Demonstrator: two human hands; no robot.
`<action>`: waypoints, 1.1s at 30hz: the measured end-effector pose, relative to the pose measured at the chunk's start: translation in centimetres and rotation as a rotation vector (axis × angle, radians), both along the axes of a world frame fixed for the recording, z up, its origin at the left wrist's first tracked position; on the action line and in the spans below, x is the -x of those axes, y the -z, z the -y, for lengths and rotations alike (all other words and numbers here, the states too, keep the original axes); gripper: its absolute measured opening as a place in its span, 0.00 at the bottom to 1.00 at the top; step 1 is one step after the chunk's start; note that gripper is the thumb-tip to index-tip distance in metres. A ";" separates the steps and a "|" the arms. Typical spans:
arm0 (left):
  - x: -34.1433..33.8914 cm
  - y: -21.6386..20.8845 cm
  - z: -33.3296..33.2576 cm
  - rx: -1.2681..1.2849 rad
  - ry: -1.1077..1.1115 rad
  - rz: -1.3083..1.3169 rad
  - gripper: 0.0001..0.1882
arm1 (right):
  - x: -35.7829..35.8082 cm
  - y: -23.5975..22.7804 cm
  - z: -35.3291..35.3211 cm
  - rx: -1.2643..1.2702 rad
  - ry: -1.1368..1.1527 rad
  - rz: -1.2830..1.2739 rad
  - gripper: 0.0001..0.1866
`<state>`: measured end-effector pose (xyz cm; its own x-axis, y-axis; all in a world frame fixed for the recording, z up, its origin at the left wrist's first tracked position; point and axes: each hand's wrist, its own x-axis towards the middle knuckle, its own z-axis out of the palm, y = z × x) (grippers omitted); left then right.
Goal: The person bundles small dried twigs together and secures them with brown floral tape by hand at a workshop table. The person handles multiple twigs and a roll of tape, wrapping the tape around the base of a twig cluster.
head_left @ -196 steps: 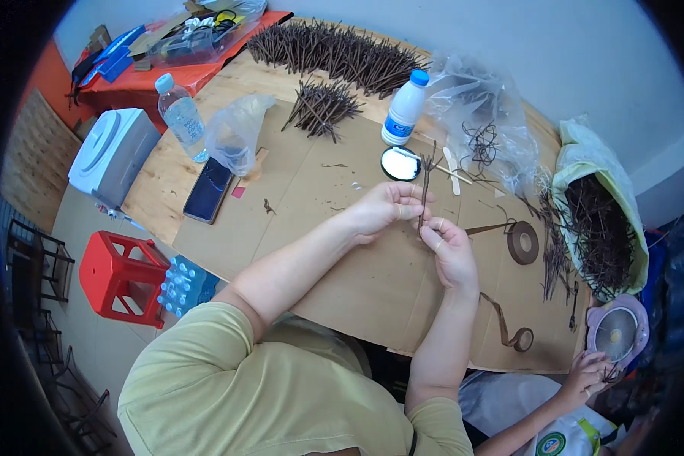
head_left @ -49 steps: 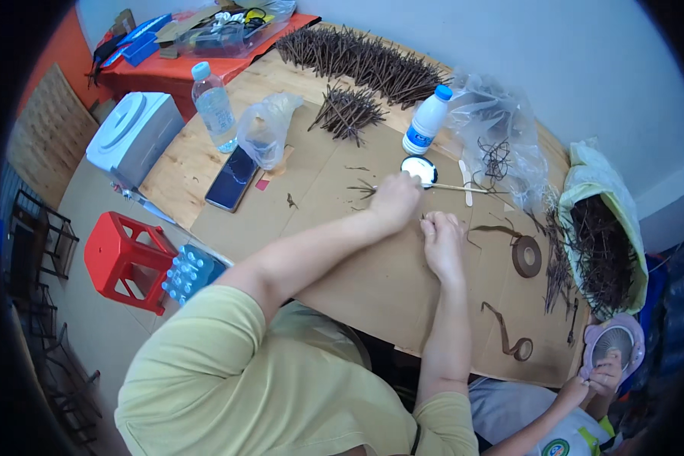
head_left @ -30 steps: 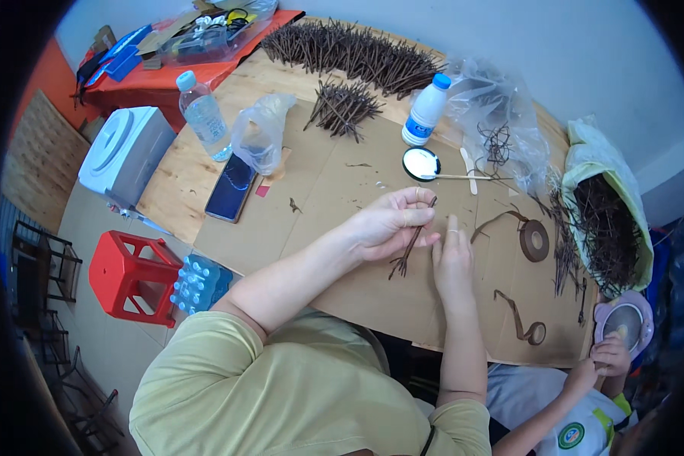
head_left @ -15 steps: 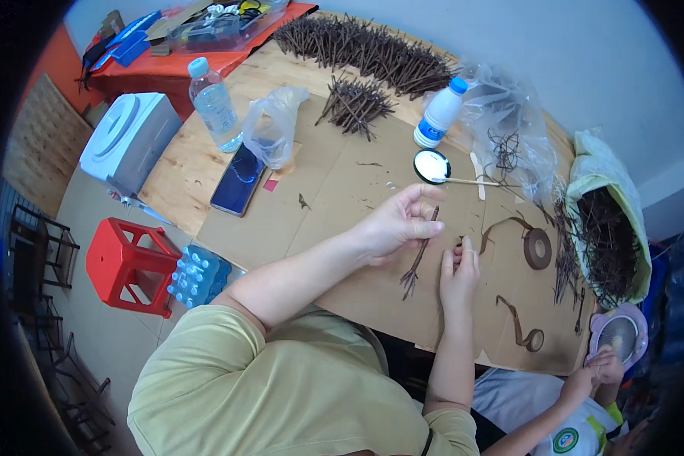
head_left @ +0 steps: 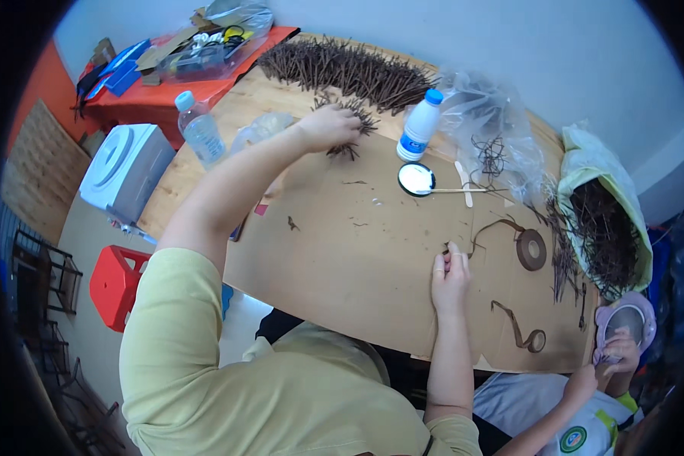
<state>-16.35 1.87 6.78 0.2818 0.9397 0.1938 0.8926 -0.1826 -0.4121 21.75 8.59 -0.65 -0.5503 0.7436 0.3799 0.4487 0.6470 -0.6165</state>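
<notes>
At the far side of the cardboard sheet (head_left: pixel 319 220), my left hand (head_left: pixel 330 128) lies over a small heap of brown twig pieces (head_left: pixel 365 118). Its fingers are stretched out across the heap and partly cover it; no separate twig shows in them. My right hand (head_left: pixel 451 281) rests on the cardboard with its fingers pinched together. A tiny dark bit shows at the fingertips, too small to name. Beside that hand, a brown strip runs from a roll of brown tape (head_left: pixel 531 249). A smaller tape roll (head_left: pixel 536 340) lies nearer me.
A long twig pile (head_left: pixel 349 72) lines the back edge. A white bottle (head_left: pixel 420 128) stands behind a dish of white paste (head_left: pixel 416 179) with a stick across it. On the right are a sack of twigs (head_left: pixel 604 228), a purple fan (head_left: pixel 625 327) and another person's hands (head_left: pixel 619 353).
My left hand has moved from the middle, where it held a brown twig piece, to the small heap at the far left. The right hand stays nearly in place, still pinched.
</notes>
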 end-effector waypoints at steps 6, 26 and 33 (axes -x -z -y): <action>2.2 -2.0 0.6 0.055 0.246 -0.199 0.04 | -0.5 1.0 -0.7 -0.122 -0.003 -0.031 0.14; 3.7 3.0 -0.9 0.014 -0.567 0.491 0.12 | -0.4 0.6 -0.8 -0.107 -0.012 -0.039 0.12; 5.2 3.1 -0.9 0.073 -0.284 0.425 0.14 | -0.4 0.6 -0.7 -0.097 -0.020 -0.051 0.11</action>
<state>-21.54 2.78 3.65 -0.0763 0.9831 0.1667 0.9970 0.0769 0.0024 22.18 9.25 -1.24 -0.5432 0.6908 0.4772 0.4047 0.7134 -0.5721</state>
